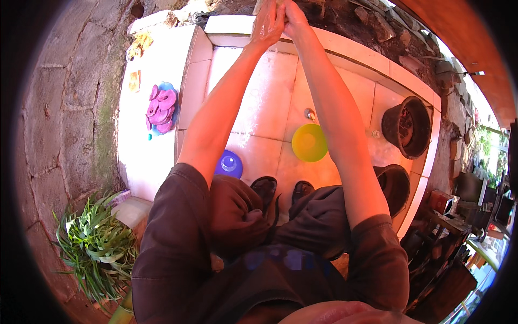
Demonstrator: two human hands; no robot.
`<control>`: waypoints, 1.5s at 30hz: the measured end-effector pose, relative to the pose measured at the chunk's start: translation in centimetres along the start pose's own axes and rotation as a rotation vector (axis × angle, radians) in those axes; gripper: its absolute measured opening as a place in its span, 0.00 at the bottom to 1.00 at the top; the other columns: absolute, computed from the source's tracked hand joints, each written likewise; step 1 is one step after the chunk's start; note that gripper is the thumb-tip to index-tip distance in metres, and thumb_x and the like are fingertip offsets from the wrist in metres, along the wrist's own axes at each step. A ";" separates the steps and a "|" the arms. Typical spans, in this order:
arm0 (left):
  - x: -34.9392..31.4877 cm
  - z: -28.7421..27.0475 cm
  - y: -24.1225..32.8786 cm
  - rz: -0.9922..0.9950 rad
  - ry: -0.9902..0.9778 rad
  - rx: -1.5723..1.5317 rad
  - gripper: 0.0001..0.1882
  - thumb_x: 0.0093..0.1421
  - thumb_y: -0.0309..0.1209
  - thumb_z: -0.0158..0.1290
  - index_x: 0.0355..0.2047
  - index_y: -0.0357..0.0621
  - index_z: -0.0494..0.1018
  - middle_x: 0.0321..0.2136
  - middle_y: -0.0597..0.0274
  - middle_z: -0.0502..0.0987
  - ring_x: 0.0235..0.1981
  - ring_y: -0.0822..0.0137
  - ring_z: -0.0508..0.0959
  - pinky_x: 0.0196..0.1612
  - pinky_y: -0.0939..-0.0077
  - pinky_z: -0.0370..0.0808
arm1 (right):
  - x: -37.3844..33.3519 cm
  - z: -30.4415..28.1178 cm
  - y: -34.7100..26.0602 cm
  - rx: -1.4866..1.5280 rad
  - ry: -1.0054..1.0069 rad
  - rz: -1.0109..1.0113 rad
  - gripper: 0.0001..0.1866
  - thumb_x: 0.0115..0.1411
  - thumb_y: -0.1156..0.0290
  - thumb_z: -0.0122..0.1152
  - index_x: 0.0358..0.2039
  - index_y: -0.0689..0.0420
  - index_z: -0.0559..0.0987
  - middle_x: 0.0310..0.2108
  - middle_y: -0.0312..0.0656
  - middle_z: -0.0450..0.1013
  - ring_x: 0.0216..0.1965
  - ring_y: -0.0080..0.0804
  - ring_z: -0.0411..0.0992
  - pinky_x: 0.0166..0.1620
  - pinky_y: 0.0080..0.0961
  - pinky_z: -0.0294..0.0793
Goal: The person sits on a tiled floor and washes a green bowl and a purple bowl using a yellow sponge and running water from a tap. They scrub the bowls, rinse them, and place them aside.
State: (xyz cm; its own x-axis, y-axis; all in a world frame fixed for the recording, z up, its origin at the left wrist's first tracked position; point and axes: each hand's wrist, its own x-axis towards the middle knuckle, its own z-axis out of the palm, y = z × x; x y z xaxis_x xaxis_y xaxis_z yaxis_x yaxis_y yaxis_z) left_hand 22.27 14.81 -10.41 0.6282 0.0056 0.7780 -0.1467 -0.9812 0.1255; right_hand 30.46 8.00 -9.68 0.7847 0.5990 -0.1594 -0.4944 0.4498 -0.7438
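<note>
My arms stretch far forward, and the hands meet at the top edge of the head view, over the far tiled rim. My left hand (pixel 268 26), wet-looking, has its fingers pressed together against the other hand. Beside it, touching, my right hand (pixel 294 20) is closed, its fingertips partly hidden and cut off by the frame. Whatever lies between the hands, if anything, cannot be made out. Below my arms, a yellow-green bowl (pixel 309 143) and a blue bowl (pixel 230 164) stand on the wet tiled floor (pixel 264 102).
On the white ledge (pixel 154 173) at left lies a blue plate (pixel 171 89) of purple pieces. Two dark buckets, a farther one (pixel 394 127) and a nearer one (pixel 398 189), stand at right. Long green leaves (pixel 100 245) lie at lower left beside a stone wall (pixel 81 124).
</note>
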 end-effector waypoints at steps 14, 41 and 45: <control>-0.9 -2.7 0.8 -0.566 0.125 -0.590 0.30 0.76 0.44 0.32 0.69 0.36 0.58 0.60 0.34 0.69 0.61 0.42 0.71 0.64 0.58 0.66 | 1.3 1.7 2.7 -0.165 -0.038 -0.161 0.10 0.66 0.63 0.64 0.38 0.57 0.82 0.29 0.38 0.78 0.27 0.26 0.75 0.26 0.25 0.73; -2.0 0.9 -1.4 -1.187 -0.051 -1.183 0.31 0.73 0.58 0.37 0.62 0.46 0.65 0.54 0.52 0.72 0.50 0.59 0.76 0.46 0.59 0.78 | 1.0 -0.5 3.5 -0.520 0.181 -0.295 0.28 0.72 0.45 0.49 0.33 0.59 0.80 0.25 0.40 0.76 0.25 0.34 0.74 0.27 0.33 0.74; -1.4 3.3 -0.3 -1.312 -0.077 -1.303 0.41 0.67 0.69 0.31 0.62 0.50 0.69 0.46 0.55 0.79 0.44 0.54 0.80 0.45 0.52 0.78 | 1.0 -1.7 2.9 -0.534 0.060 -0.223 0.31 0.72 0.41 0.45 0.45 0.59 0.79 0.36 0.44 0.76 0.38 0.38 0.74 0.38 0.36 0.76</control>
State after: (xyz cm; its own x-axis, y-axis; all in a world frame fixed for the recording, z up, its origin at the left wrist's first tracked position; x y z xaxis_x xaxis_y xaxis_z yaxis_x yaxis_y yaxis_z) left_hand 23.95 14.49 -13.58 0.8356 0.5031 -0.2205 0.0037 0.3963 0.9181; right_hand 30.41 8.76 -13.03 0.8758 0.4824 0.0137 -0.0698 0.1547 -0.9855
